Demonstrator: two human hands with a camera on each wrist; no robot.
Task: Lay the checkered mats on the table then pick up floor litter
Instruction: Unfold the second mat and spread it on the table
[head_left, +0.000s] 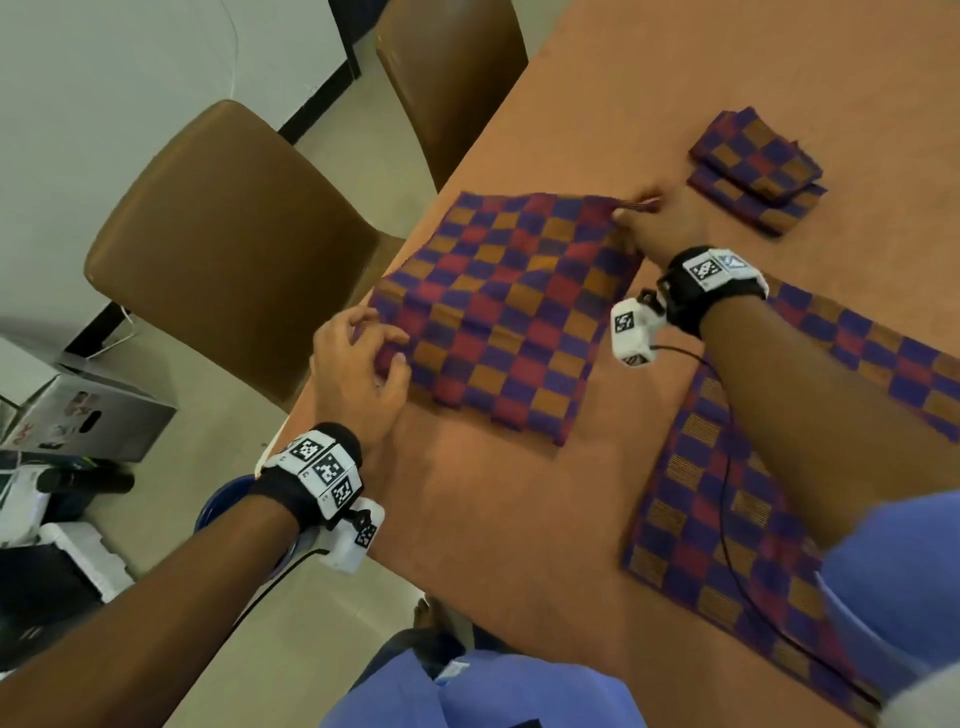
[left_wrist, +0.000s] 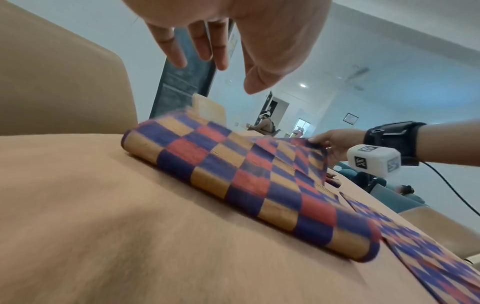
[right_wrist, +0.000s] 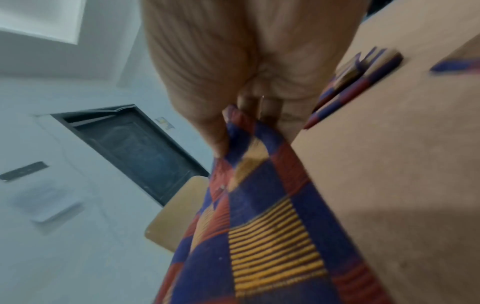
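Note:
A folded purple, red and orange checkered mat (head_left: 509, 312) lies near the table's (head_left: 493, 519) left edge. My right hand (head_left: 631, 210) pinches its far right corner and lifts the top layer; in the right wrist view the thumb and fingers (right_wrist: 218, 131) clamp the cloth (right_wrist: 259, 226). My left hand (head_left: 363, 358) hovers at the mat's near left edge, and the left wrist view shows its fingers (left_wrist: 215, 67) straight and spread above the mat (left_wrist: 233, 181), holding nothing. Two mats (head_left: 727, 519) (head_left: 883, 353) lie flat on the right. A stack of folded mats (head_left: 758, 171) sits behind.
Two brown chairs (head_left: 234, 249) (head_left: 452, 78) stand along the table's left side. Boxes and clutter (head_left: 88, 415) sit on the floor at the far left, with a blue round object (head_left: 223, 504) below my left wrist. A cable (head_left: 727, 467) trails from the right wrist camera.

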